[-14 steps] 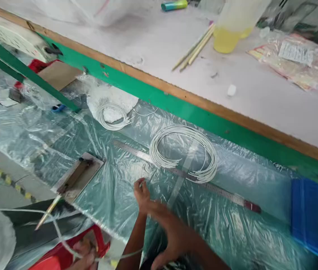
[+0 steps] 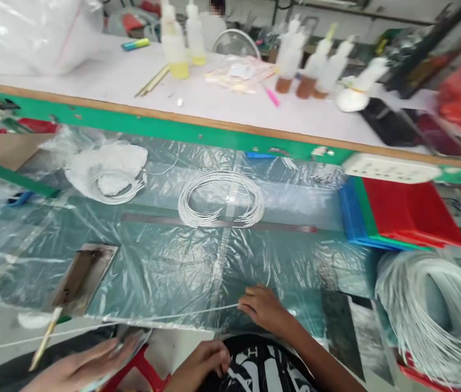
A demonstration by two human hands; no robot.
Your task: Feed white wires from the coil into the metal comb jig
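Observation:
My right hand (image 2: 263,308) rests at the front edge of the plastic-covered bench (image 2: 165,261). Its fingers pinch the end of a thin white cord (image 2: 173,314). The cord runs left along the edge and out of view. My left hand (image 2: 202,363) is curled low against my black printed shirt (image 2: 266,366); what it holds is hidden. Another person's blurred hand (image 2: 75,370) lies at the lower left, on a shiny tool with red handles (image 2: 140,363). A coil of white cord (image 2: 220,198) lies on a long metal ruler (image 2: 214,222) mid-bench.
A smaller coil (image 2: 111,185) lies at the left and a big cord bundle (image 2: 434,310) at the right. Stacked blue, green and red sheets (image 2: 401,215) sit under a power strip (image 2: 389,169). Bottles (image 2: 177,43) stand on the white table behind. A metal plate (image 2: 83,277) and stick (image 2: 44,340) lie front left.
The view has swung up and to the right. My right hand has drawn back to the bench's front edge with the cord end, and the cord now lies stretched along the edge.

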